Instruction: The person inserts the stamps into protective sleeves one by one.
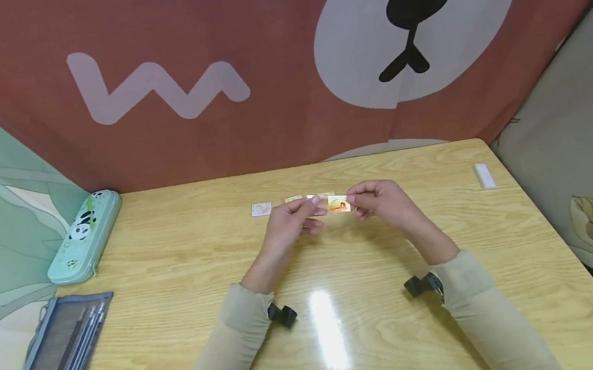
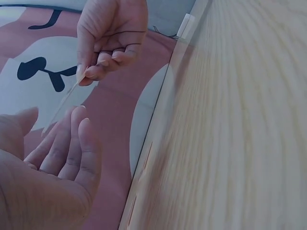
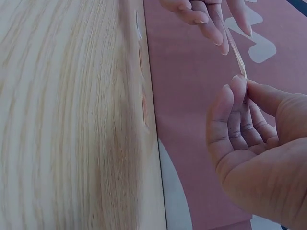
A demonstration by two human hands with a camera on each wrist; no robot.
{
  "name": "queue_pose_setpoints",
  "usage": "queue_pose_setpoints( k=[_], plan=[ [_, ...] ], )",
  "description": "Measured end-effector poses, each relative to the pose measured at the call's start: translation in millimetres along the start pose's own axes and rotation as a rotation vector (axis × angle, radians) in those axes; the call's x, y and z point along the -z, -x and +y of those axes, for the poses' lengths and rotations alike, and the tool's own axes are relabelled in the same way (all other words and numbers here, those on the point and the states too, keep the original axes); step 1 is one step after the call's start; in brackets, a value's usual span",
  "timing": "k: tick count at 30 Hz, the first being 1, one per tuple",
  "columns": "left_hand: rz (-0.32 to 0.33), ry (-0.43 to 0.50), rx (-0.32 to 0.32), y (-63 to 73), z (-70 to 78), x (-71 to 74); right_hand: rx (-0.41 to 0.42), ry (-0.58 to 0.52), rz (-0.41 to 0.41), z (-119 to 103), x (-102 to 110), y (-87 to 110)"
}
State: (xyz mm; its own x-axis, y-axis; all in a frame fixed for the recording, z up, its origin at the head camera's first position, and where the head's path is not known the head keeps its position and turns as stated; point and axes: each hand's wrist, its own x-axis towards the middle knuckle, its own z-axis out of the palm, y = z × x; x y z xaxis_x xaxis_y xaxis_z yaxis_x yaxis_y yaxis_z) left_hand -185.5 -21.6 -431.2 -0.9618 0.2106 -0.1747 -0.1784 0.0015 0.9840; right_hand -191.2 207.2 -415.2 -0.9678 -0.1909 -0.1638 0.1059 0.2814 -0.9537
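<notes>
A small, thin card (image 1: 339, 204) with a yellow and orange picture is held up above the far part of the table. My right hand (image 1: 387, 201) pinches one end of it between thumb and fingertips. At the other end is my left hand (image 1: 286, 226), its thumb spread away from its nearly straight fingers. In the left wrist view the card (image 2: 64, 103) shows edge-on, its lower end between that thumb and those fingers. Behind the hands, a pale card (image 1: 261, 209) lies flat on the table, with more small cards (image 1: 293, 198) in a row, partly hidden by my left hand.
A mint pencil case (image 1: 86, 238) with pandas stands at the table's left edge. Nearer lies a mesh zip pouch (image 1: 68, 361) with several long, thin items inside. A small white block (image 1: 485, 176) sits at the far right. A printed cloth (image 1: 279, 131) hangs behind the table (image 1: 198, 246).
</notes>
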Motion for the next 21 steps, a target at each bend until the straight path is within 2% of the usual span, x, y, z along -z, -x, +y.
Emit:
queue_pose_setpoints(
  k=[13, 21],
  plan=[
    [-0.008, 0.035, 0.013, 1.2, 0.7, -0.1, -0.007, 0.014, -0.011, -2.2, -3.3, -1.1],
    [0.005, 0.046, 0.024, 1.0, 0.5, -2.6, 0.007, 0.022, 0.015, -2.3, -5.1, -1.7]
  ],
)
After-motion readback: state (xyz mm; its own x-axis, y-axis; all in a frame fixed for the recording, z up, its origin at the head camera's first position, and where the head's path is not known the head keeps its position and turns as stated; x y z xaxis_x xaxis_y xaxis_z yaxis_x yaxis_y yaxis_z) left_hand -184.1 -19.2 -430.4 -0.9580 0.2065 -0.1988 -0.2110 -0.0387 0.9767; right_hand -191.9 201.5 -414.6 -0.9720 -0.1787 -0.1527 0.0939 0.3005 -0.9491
